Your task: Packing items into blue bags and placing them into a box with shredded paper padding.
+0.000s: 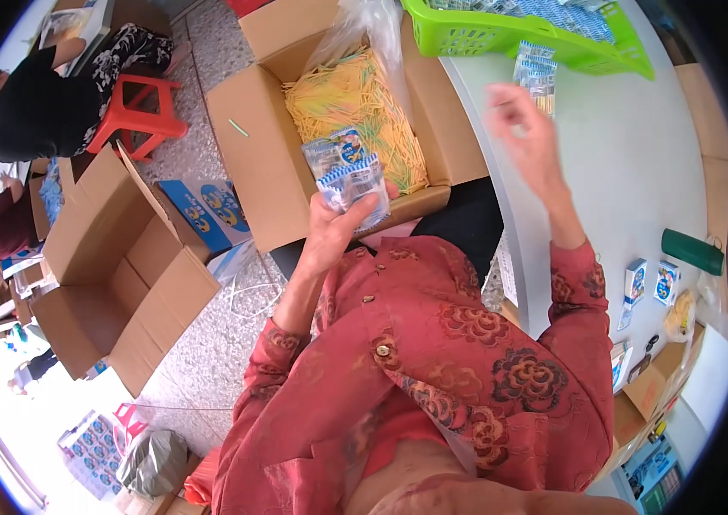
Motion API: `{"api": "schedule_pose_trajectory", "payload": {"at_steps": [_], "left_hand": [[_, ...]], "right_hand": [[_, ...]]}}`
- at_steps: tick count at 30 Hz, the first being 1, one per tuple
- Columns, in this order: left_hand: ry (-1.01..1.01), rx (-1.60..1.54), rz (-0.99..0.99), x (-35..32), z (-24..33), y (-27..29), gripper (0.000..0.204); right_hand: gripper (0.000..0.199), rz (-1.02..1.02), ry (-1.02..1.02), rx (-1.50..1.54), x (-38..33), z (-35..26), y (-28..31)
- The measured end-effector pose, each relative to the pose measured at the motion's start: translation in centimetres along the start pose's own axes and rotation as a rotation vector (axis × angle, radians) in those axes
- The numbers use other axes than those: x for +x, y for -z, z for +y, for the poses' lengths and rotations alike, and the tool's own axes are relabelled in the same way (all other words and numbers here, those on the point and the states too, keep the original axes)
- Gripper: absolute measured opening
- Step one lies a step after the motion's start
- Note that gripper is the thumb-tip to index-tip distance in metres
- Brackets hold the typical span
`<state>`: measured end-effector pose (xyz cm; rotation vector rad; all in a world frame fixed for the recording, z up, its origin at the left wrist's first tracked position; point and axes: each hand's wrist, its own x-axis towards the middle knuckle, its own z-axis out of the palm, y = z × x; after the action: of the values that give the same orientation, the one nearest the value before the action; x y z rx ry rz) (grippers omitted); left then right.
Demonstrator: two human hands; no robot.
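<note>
Fingers [362, 209] of the left hand [334, 230] are curled shut around a small fanned stack of clear plastic packets with blue-and-white printed cards [348, 174], thumb on one side, held upright over the near edge of the open brown cardboard box [252, 146]. The grip looks suited to keeping the slippery packets squared together.

The box sits on the floor just beside the counter [638, 172], and its clear liner bag holds a heap of thin yellow and green sticks [355, 107], all within reach of the seated person.

The right hand [522, 129] is raised over the pale grey counter, blurred. Its fingers seem loosely spread just below a few more packets [537, 73] lying by the bright green plastic basket [501, 39]; whether they touch any I cannot tell.
</note>
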<state>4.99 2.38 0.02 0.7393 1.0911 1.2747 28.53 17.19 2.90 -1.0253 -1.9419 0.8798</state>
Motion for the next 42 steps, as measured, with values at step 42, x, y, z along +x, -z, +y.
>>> {"api": "schedule_pose_trajectory", "payload": {"at_steps": [42], "left_hand": [[-0.060, -0.075, 0.174, -2.7, 0.8, 3.0, 0.031]], "right_hand": [[0.018, -0.524, 0.336, 0.220, 1.1, -8.3, -11.0]]}}
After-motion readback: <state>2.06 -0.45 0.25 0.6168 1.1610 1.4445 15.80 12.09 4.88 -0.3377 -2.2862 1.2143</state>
